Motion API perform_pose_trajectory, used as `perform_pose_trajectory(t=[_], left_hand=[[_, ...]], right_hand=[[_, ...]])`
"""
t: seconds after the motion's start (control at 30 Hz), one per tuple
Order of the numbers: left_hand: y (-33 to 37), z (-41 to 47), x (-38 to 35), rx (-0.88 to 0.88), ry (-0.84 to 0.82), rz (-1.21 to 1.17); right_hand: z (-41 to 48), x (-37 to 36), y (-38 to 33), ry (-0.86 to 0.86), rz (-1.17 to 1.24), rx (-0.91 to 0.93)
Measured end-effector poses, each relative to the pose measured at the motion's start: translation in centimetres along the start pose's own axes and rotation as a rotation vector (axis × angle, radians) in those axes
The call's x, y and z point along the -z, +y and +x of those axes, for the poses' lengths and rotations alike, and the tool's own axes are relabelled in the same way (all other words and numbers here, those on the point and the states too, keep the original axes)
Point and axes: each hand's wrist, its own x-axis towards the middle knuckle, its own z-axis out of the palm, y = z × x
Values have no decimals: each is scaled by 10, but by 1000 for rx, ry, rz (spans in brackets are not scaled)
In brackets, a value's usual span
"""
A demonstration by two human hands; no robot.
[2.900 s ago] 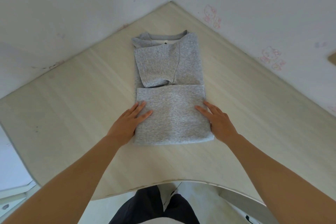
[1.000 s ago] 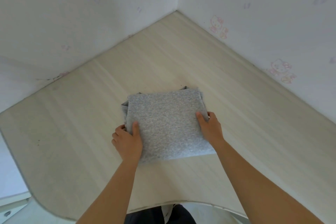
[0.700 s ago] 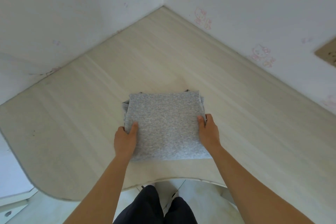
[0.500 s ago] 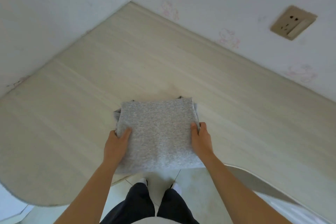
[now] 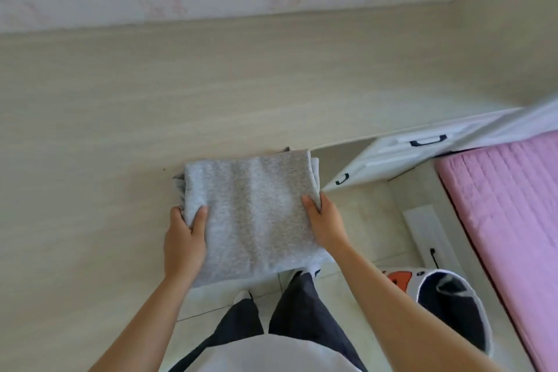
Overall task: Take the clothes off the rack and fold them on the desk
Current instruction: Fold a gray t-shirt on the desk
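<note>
Head camera: I see the folded grey sweatshirt (image 5: 250, 208) held between both hands, where about three seconds ago it lay only half folded and the hands were flat on it. My left hand (image 5: 184, 238) grips its left edge, thumb on top and fingers tucked under. My right hand (image 5: 326, 226) grips the right edge the same way, thumb lying on the cloth.

Half a second ago the bundle sat over the middle of the pale wooden desk (image 5: 120, 100). Now its far part is over the desk's front corner and its near part hangs over the tiled floor (image 5: 371, 220) and my dark trousers (image 5: 302, 305). I cannot tell whether it touches the desktop.

The view has swung right since then. That brings in a white drawer unit (image 5: 392, 160) with dark handles just beyond the bundle, a pink quilted bed cover (image 5: 507, 220) at the right edge, and a round fabric basket (image 5: 447, 305) with an orange and dark print near my right forearm. The sweatshirt hides the desk's edge beneath it and most of my feet.
</note>
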Motion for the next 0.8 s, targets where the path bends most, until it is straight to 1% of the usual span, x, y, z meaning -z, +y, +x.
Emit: perform_pose_trajectory(t=[0.13,0.2,0.23,0.43,0.57,0.67,0.8], left_hand=[[26,-21,-42,-185,-181,80],[37,-34,-61,-241,-258,102],[45,-47,-79,-279,-325,120],[73,-123,-162,-401,-563,221],[85,-177,-219,-441,-670,314],[91,-230,-271,-380,-799,350],[92,-286,-327,-322,-949,419]], right_hand=[[-40,43,53,199,72,-80],[-57,59,77,260,113,-112],[-72,74,96,312,149,-146],[-139,134,191,499,265,-299],[-175,174,254,567,371,-374],[-204,210,313,608,468,-439],[-235,246,378,619,535,-501]])
